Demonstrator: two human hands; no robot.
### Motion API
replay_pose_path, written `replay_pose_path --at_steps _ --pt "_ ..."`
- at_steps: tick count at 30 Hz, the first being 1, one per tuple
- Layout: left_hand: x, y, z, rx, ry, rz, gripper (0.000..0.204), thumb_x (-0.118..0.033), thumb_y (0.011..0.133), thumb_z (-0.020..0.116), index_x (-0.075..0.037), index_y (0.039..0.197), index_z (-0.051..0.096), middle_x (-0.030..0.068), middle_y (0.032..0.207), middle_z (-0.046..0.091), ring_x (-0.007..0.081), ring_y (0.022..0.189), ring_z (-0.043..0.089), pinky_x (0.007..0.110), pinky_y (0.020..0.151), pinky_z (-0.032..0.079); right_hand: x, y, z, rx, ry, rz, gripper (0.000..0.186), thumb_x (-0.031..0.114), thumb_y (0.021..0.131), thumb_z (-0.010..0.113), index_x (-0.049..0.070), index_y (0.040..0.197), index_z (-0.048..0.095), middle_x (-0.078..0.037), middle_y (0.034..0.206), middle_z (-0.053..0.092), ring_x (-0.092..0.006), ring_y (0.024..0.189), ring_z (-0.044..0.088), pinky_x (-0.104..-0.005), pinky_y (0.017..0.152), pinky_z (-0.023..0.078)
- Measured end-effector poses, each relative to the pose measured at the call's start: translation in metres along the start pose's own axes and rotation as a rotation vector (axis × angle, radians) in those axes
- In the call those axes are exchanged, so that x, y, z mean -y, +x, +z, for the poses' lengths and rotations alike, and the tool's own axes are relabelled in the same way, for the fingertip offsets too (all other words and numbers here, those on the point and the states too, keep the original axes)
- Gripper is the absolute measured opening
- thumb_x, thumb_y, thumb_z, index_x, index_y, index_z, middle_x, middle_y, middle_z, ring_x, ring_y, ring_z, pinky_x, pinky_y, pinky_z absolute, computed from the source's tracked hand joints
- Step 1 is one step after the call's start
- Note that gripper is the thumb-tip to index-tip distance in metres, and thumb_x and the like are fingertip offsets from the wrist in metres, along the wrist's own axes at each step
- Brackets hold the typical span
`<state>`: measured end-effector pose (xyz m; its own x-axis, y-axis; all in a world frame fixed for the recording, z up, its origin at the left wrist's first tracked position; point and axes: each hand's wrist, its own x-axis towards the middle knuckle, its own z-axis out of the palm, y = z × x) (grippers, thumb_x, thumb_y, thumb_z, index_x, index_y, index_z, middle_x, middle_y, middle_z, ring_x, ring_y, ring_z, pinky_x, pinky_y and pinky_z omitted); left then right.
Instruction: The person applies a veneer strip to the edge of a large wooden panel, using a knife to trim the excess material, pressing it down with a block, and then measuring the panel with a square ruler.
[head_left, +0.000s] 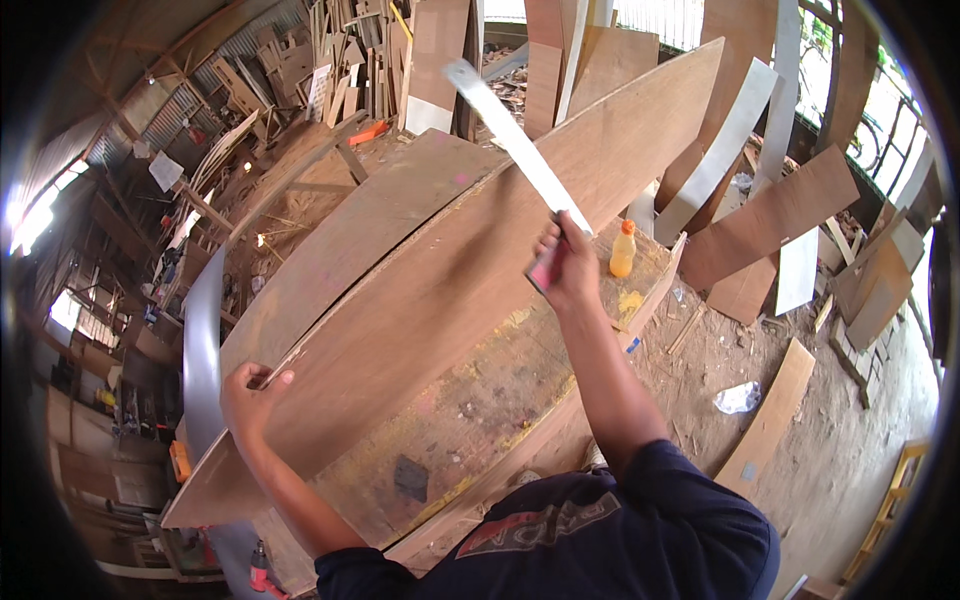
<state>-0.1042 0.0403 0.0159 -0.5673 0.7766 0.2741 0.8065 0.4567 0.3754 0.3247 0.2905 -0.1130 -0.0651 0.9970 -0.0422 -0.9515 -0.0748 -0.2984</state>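
My right hand (570, 265) is closed round the dark and reddish handle of a handsaw (515, 140). Its long silvery blade points up and to the left, over the far part of a plywood board (440, 270). My left hand (255, 395) grips this board's upper edge near its left end, thumb against the near face. The long brown board is tilted on its edge across the workbench (470, 400). Behind it, a second wooden panel (370, 200) with a curved outline lies close along its upper edge.
A bottle of orange liquid (622, 250) stands at the bench's far right end. A dark square piece (410, 478) lies on the stained benchtop. A red drill (262, 570) is at lower left. Plywood offcuts (770, 215) lean at right; a plank (770, 410) lies on the floor.
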Motion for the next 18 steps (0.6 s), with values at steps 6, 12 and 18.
replay_pose_path --at_steps 6,12,18 --pt "-0.005 0.0 0.003 -0.012 -0.013 -0.004 0.044 -0.034 0.072 0.099 0.0 0.091 0.077 0.0107 0.082 0.078 0.0232 0.076 0.073 0.038 0.075 0.056 -0.001 -0.002 0.007 -0.081 -0.232 -0.098 0.021 0.021 0.106 0.076 0.005 0.108 0.063 -0.004 0.082 0.061 -0.0182 0.068 0.061 -0.0364 0.065 0.055" --pt "-0.006 0.005 0.005 -0.027 -0.003 0.014 0.041 -0.032 0.073 0.098 -0.001 0.09 0.077 0.0113 0.083 0.078 0.0236 0.077 0.073 0.039 0.075 0.057 0.019 -0.049 -0.07 -0.36 -0.365 -0.079 0.019 0.021 0.105 0.077 0.008 0.11 0.064 -0.002 0.082 0.061 -0.0173 0.066 0.061 -0.0355 0.062 0.054" --pt "-0.006 0.001 0.001 -0.031 -0.039 0.039 0.04 -0.029 0.076 0.095 0.003 0.089 0.076 0.0133 0.079 0.077 0.0228 0.072 0.07 0.039 0.07 0.054 0.098 -0.122 -0.119 -0.412 -0.319 -0.148 0.012 0.021 0.109 0.071 0.011 0.109 0.064 0.003 0.077 0.056 -0.0084 0.062 0.054 -0.0258 0.057 0.049"
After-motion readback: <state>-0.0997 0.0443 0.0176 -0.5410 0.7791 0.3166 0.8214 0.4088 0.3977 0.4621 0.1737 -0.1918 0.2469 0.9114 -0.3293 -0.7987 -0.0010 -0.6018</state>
